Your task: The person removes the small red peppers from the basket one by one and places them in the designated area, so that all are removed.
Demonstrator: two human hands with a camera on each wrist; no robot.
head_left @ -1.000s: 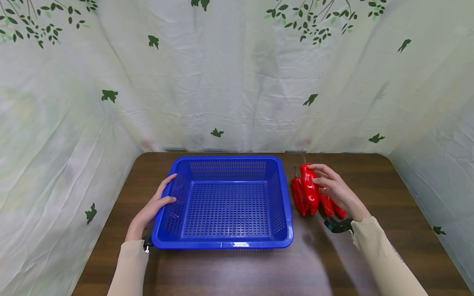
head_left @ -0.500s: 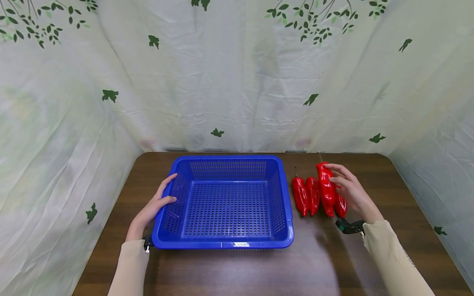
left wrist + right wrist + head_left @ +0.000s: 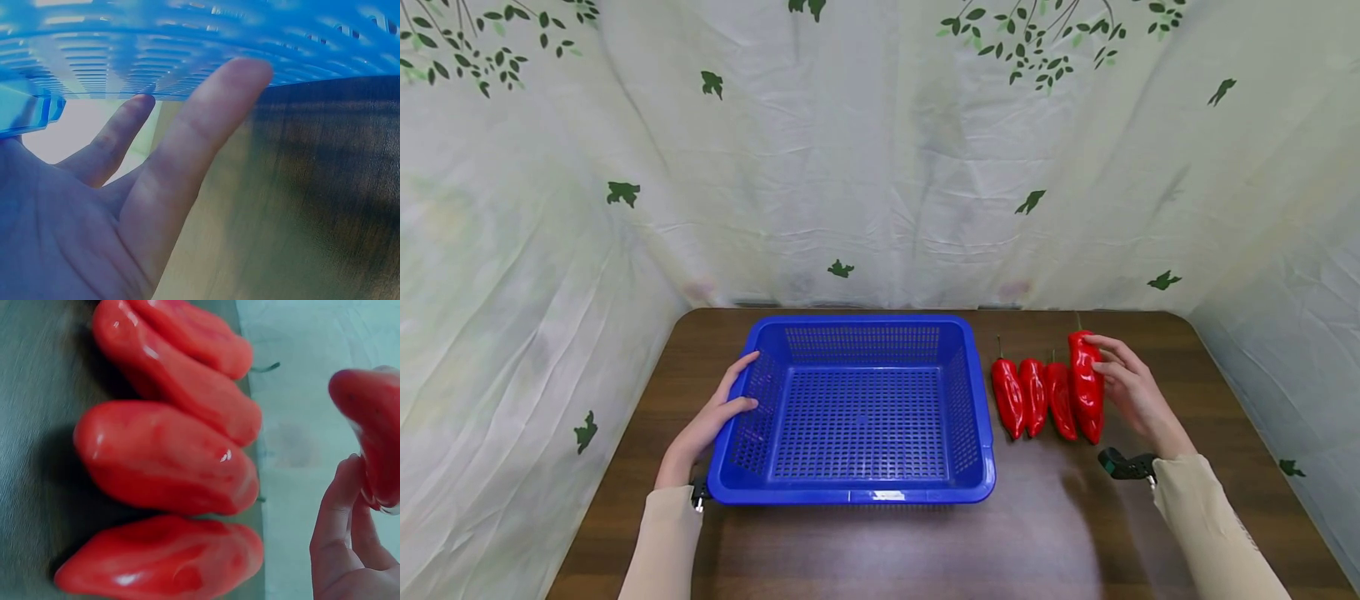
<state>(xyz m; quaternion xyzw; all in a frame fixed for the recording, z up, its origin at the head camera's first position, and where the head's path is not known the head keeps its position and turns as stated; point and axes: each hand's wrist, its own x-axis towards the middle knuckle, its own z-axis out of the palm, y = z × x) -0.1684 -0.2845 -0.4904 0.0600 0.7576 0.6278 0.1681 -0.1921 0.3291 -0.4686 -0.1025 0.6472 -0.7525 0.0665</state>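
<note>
My left hand (image 3: pixel 703 425) holds the left rim of a blue plastic basket (image 3: pixel 859 497). In the head view, the thumb and a finger lie over the rim; the left wrist view shows other fingers (image 3: pixel 181 156) against the perforated wall outside. To the right, my right hand (image 3: pixel 1138 400) pinches a glossy red pepper (image 3: pixel 1086 392) by its upper part, raised off the table. It covers another pepper in the head view. The right wrist view shows this pepper (image 3: pixel 156 559) lying among the others (image 3: pixel 165 456), with the held one (image 3: pixel 381 425) apart from them.
Several red peppers (image 3: pixel 1033 398) lie side by side with their stems pointing away, just right of the basket. All stand on a brown wooden table (image 3: pixel 880 550). A pale leaf-printed cloth (image 3: pixel 880 208) hangs behind and at both sides.
My right hand has moved rightward with the held pepper, passing over the row to its right end. Peppers that were covered now show. The left hand and basket have stayed still.
</note>
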